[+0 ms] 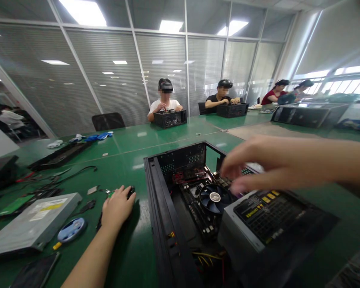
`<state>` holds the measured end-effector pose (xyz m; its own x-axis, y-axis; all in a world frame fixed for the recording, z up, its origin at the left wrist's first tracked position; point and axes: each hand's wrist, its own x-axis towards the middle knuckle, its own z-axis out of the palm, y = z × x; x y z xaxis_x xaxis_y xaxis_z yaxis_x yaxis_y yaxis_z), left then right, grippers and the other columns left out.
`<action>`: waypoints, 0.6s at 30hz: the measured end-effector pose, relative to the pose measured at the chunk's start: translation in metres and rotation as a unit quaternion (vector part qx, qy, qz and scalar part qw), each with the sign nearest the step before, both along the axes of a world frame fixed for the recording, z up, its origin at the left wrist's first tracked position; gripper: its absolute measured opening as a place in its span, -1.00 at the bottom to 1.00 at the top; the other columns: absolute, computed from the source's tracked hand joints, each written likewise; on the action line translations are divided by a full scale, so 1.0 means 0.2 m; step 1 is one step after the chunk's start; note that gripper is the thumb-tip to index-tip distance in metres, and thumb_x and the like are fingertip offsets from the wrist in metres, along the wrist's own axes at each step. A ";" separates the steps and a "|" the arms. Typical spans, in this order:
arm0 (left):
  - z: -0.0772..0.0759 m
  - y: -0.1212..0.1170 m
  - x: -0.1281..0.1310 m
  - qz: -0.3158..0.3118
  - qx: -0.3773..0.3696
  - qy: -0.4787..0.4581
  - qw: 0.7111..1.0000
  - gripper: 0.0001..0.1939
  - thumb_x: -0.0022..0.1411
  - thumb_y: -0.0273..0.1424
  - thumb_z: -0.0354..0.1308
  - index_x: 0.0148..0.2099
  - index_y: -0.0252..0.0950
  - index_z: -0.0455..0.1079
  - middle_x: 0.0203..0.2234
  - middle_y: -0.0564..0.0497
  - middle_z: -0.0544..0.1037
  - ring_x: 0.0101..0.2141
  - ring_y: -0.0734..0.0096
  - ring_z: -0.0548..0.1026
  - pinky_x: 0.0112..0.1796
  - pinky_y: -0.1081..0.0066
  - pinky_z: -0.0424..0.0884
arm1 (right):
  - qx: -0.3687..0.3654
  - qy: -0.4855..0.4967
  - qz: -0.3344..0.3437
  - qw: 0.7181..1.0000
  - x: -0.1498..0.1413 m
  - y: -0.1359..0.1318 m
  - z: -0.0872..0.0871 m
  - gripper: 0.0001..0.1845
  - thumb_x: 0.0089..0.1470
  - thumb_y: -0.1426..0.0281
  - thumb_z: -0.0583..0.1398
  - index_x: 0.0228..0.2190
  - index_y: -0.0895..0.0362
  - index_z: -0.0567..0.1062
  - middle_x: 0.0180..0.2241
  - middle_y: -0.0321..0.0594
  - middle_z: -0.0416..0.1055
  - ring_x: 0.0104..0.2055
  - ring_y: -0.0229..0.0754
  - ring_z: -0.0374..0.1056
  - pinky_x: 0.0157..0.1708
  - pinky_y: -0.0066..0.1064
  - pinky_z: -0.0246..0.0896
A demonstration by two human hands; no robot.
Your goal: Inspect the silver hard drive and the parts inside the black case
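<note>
My left hand (117, 208) rests on the green table, left of an open black computer case (156, 200). Its fingers curl round a dark object whose kind I cannot make out; black ends show past the hand. Above the case hovers my right hand (258, 164), slightly blurred, thumb and fingers apart with nothing visible between them. Below it, inside the case, are the motherboard (195, 206) with a round black CPU fan (215, 197) and a red card (189, 175). A grey power supply (240, 232) with a black label sits near the right wrist.
A silver optical drive (33, 220), a blue round container (72, 230), a phone-like dark slab (34, 272) and loose cables (63, 180) lie at left. A black panel (60, 156) and gloves (99, 136) sit behind. Across the table, people work at other cases (170, 119).
</note>
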<state>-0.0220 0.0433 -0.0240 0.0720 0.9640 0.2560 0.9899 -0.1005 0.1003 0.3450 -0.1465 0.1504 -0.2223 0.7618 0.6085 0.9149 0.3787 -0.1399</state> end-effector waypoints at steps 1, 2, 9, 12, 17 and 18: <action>0.00 0.00 0.00 -0.001 0.000 0.000 1.000 -0.48 0.27 -0.12 -0.07 0.19 -0.17 0.38 0.23 -0.11 0.34 0.21 0.05 0.28 0.13 0.10 0.22 | -0.128 -0.099 0.083 0.983 -0.02 0.15 0.06 -0.46 0.06 -0.16 0.12 -0.41 0.01 0.62 -0.45 -0.26 0.54 -0.45 -0.23 0.44 -0.39 -0.29 0.33; 0.00 0.00 -0.01 -0.002 -0.002 0.000 1.000 -0.47 0.28 -0.12 -0.08 0.19 -0.18 0.38 0.23 -0.12 0.34 0.21 0.04 0.28 0.13 0.10 0.23 | -0.214 -0.173 0.124 0.953 -0.05 0.30 0.10 -0.58 0.06 -0.04 0.20 -0.36 0.03 0.62 -0.43 -0.27 0.55 -0.44 -0.22 0.44 -0.39 -0.31 0.32; -0.01 0.02 -0.04 -0.021 -0.018 -0.003 1.000 -0.44 0.30 -0.06 -0.16 0.14 -0.19 0.43 0.24 -0.09 0.32 0.19 0.05 0.31 0.08 0.12 0.32 | -0.290 -0.362 0.073 0.883 -0.26 0.90 -0.20 -0.62 -0.14 0.34 0.35 -0.21 0.18 0.61 -0.24 -0.01 0.57 -0.23 0.06 0.49 -0.29 -0.24 0.31; -0.03 0.03 -0.06 -0.029 -0.006 -0.026 0.999 -0.47 0.28 -0.08 -0.13 0.10 -0.18 0.46 0.22 -0.05 0.35 0.16 0.07 0.36 0.07 0.13 0.34 | -0.252 -0.345 0.076 0.901 -0.28 0.93 -0.29 -0.56 -0.05 0.31 0.26 -0.08 0.14 0.56 -0.11 0.04 0.53 -0.13 0.09 0.48 -0.24 -0.21 0.31; -0.06 0.05 -0.09 -0.049 0.014 -0.076 0.996 -0.48 0.27 -0.09 -0.10 0.03 -0.24 0.50 0.16 -0.06 0.42 0.13 0.11 0.39 0.10 0.20 0.32 | -0.297 -0.368 0.073 0.878 -0.27 0.93 -0.35 -0.51 -0.19 0.17 0.35 -0.18 0.13 0.59 -0.21 0.03 0.56 -0.20 0.11 0.51 -0.30 -0.23 0.34; -0.06 0.05 -0.09 -0.057 0.017 -0.083 0.995 -0.50 0.26 -0.10 -0.09 0.01 -0.24 0.51 0.15 -0.07 0.43 0.12 0.12 0.39 0.12 0.21 0.30 | -0.306 -0.373 0.071 0.873 -0.27 0.93 -0.36 -0.48 -0.24 0.16 0.38 -0.19 0.12 0.60 -0.22 0.01 0.57 -0.21 0.11 0.51 -0.32 -0.24 0.34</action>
<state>-0.0402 0.0533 -0.0358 0.1346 0.9425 0.3060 0.9421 -0.2174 0.2552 0.2913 0.0399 0.0780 -0.5020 0.8255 -0.2578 0.7877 0.5595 0.2579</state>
